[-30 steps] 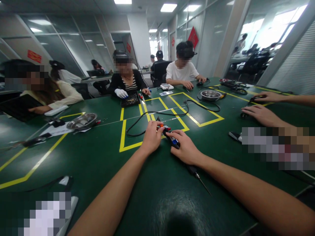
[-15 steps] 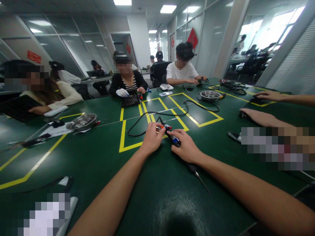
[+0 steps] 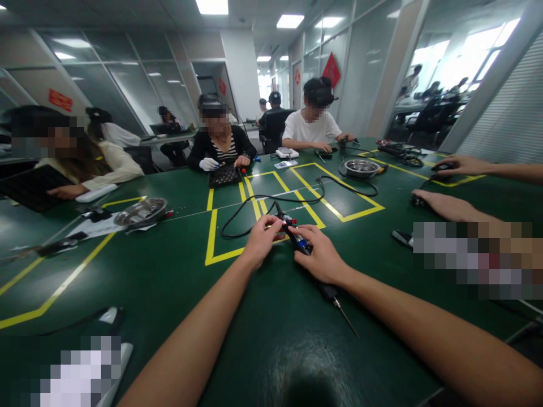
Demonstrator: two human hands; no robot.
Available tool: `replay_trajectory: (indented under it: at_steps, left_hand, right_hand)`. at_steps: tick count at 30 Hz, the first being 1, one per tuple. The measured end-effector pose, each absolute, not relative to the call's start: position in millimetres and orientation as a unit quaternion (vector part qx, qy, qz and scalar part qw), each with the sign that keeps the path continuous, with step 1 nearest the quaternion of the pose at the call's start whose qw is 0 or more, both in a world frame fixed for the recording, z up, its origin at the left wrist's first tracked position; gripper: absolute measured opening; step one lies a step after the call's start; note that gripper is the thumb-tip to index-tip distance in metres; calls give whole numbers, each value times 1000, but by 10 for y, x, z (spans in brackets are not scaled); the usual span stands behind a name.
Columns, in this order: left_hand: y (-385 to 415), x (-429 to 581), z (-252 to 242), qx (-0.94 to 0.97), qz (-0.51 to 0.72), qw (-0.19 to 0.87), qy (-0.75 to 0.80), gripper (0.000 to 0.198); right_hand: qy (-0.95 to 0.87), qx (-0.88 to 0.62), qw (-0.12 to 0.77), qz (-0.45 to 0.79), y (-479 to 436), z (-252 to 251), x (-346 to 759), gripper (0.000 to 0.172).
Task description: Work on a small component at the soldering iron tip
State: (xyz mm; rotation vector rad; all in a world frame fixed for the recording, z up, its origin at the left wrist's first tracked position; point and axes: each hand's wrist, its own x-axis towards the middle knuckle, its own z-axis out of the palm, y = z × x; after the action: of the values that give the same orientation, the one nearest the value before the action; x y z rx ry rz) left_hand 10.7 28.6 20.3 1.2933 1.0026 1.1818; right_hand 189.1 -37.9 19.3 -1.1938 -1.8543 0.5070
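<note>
A black soldering iron (image 3: 326, 289) with blue and red parts on its handle lies slantwise before me, its thin metal tip toward me. My right hand (image 3: 321, 253) is closed around the middle of the handle, palm over it. At the far end, by the cord, the fingers of my left hand (image 3: 262, 238) pinch the handle; the exact spot under the fingertips is hidden. A black cord (image 3: 271, 197) leaves that end and loops across the green table (image 3: 178, 294).
Yellow tape (image 3: 360, 212) marks rectangles on the table. Metal bowls stand at left (image 3: 146, 211) and far right (image 3: 361, 166). Co-workers sit opposite and at left, one near a black tray (image 3: 224, 176). Another person's hands (image 3: 441, 201) rest at right.
An orange piece at my left fingertips is no longer visible; the fingers have shifted slightly. The iron's tip has swung a little left. My right hand stays in place.
</note>
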Motion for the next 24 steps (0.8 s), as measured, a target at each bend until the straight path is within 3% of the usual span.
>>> replay_trajectory:
  at_steps: [12, 19, 24]
  left_hand:
    - [235, 172, 225, 414, 508, 648, 388, 33]
    - [228, 163, 210, 423, 506, 642, 390, 40]
    - [291, 116, 120, 478, 501, 588, 418, 40]
  right_hand:
    - [-742, -471, 428, 210, -401, 190, 1855, 65]
    - [-737, -459, 443, 224, -396, 155, 1861, 64]
    - [-599, -460, 455, 471, -338, 236, 1879, 65]
